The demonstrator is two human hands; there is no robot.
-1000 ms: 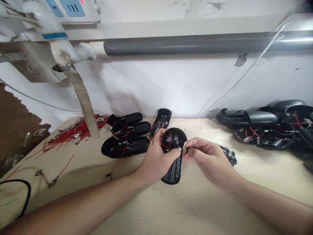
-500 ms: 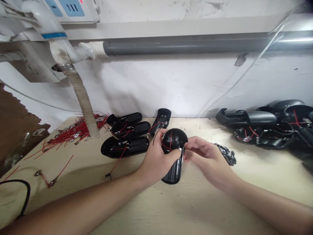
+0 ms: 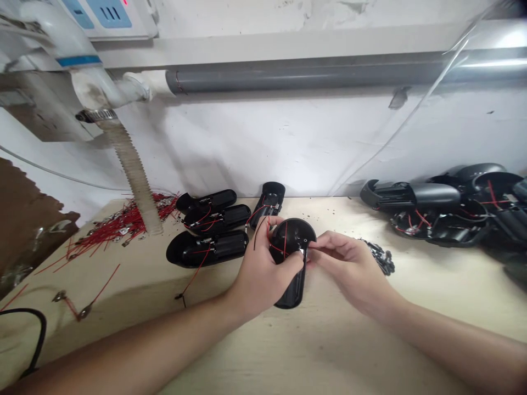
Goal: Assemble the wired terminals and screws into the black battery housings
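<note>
A black plastic housing (image 3: 293, 293) with a rounded top and a long lower trough is held upright above the table. My left hand (image 3: 265, 269) is wrapped round its left side, the thumb pressed across its middle. Red wires and a dark one cross the housing near those fingers. At its right edge, my right hand (image 3: 343, 260) has thumb and fingertips pinched together beside a small pale metal piece. What the pinch holds, if anything, is hidden. Behind the left hand lies a similar black housing (image 3: 208, 249) with a red wire.
Red wires with metal contacts (image 3: 123, 227) are heaped at the left under a ribbed hose (image 3: 135, 175). More black housings (image 3: 436, 197) are piled at the right, near a heap of small dark metal parts (image 3: 381, 258). A wall stands behind the table (image 3: 329, 351).
The view has shifted slightly. My right fingers have closed in a little at the housing's right edge, and the pale metal piece shows less. The left hand keeps its grip.
</note>
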